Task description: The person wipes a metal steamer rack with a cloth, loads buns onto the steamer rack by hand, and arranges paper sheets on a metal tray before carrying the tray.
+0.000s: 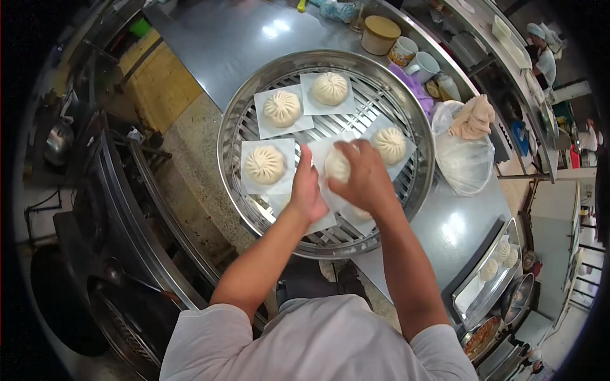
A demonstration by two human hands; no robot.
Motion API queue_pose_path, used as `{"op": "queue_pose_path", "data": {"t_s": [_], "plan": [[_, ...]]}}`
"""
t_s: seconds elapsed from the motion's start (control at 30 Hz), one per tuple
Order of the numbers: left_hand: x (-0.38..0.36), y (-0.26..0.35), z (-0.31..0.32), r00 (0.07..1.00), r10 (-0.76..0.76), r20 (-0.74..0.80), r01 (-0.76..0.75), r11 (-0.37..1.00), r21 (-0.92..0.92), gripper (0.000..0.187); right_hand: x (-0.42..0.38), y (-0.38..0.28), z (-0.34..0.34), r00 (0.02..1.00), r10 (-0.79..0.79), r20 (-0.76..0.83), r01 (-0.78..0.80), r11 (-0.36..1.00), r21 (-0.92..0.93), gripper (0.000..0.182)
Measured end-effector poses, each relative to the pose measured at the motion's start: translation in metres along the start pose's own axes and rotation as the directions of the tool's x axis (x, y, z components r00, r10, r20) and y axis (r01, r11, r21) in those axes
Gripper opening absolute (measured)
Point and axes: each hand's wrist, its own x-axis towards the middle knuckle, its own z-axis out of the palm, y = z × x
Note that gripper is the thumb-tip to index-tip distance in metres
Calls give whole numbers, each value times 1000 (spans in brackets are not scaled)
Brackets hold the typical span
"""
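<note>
A round metal steamer tray point(230, 190) holds several pleated buns on square white papers. My right hand point(367, 178) curls its fingers over a pleated bun point(336, 166) near the tray's middle, hiding part of it. Just left of that bun, my left hand point(308, 190) is on edge with its fingers stretched out, above the papers. Around my hands sit a left bun point(264, 165), an upper-left bun point(282, 109), a top bun point(330, 88) and a right bun point(388, 145). Another bun point(362, 214) shows partly beneath my right wrist.
The tray rests on a steel table point(210, 38). Along the table's far side stand a lidded tub point(380, 35), mugs point(422, 65), a purple cloth point(413, 89) and a plastic bag point(465, 159). A rectangular tray point(469, 293) with more buns lies right. A stove point(121, 298) is left.
</note>
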Motion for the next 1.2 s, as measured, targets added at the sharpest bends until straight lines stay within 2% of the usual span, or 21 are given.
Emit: {"op": "queue_pose_path", "data": {"t_s": [0.07,0.1,0.17,0.2,0.27,0.37,0.4,0.47,0.57,0.6,0.7,0.73,0.83,0.87,0.9,0.93,0.97,1.03,1.07,1.13,1.2], "plan": [[21,33,2,982,-53,-181,74,991,109,77,37,3,15,993,70,93,-68,997,-22,69],[33,41,-16,981,-65,-182,85,991,108,77,51,4,25,992,81,93,-79,997,-24,69],[53,45,-62,961,141,-238,-58,945,323,68,69,9,49,956,187,226,-166,980,-108,67],[52,51,-66,962,131,-239,-50,947,319,68,73,11,61,955,203,218,-175,974,-143,70],[46,64,-72,805,398,-440,-157,858,489,66,71,15,68,960,210,185,-193,976,-105,73],[32,84,-55,887,366,-283,-138,793,593,74,59,28,55,970,205,130,-211,977,29,80],[36,86,-53,889,363,-279,-138,794,592,74,53,34,46,958,271,89,-281,953,118,81],[43,83,-46,950,108,-292,98,786,610,77,43,44,44,911,406,77,-411,872,267,79],[55,74,-32,953,18,-302,183,761,622,80,36,48,69,870,471,149,-485,760,433,77],[58,69,-35,954,-3,-300,187,788,586,81,37,49,81,918,396,17,-369,837,403,76],[62,58,-44,980,-20,-197,130,815,565,84,34,48,93,870,492,2,-445,785,432,75],[62,57,-49,977,-42,-208,155,812,562,84,29,55,95,895,446,-16,-391,802,452,73],[55,63,-57,980,-41,-195,145,819,556,78,18,47,43,839,526,137,-516,693,504,72],[47,69,-52,979,81,-187,115,539,835,76,8,48,27,842,527,116,-517,727,451,71],[38,74,-51,973,193,-129,97,169,981,75,-5,50,14,841,530,112,-518,726,452,71],[31,74,-61,967,254,0,-14,55,998,67,-18,53,2,865,493,97,-500,832,239,73],[22,75,-59,968,251,0,-14,54,998,67,-30,52,-4,886,455,94,-458,889,14,76],[1,77,-53,995,84,-52,45,90,995,55,-52,46,4,877,456,150,-453,890,-55,80],[-8,73,-54,995,88,-53,46,85,995,55,-58,44,10,870,451,202,-433,892,-126,85],[-19,55,-52,974,125,187,-160,-198,967,47,-64,40,22,877,435,201,-409,898,-162,92],[-26,32,-45,970,62,236,-227,-123,966,42,-66,39,29,880,427,206,-389,899,-202,100]]}}
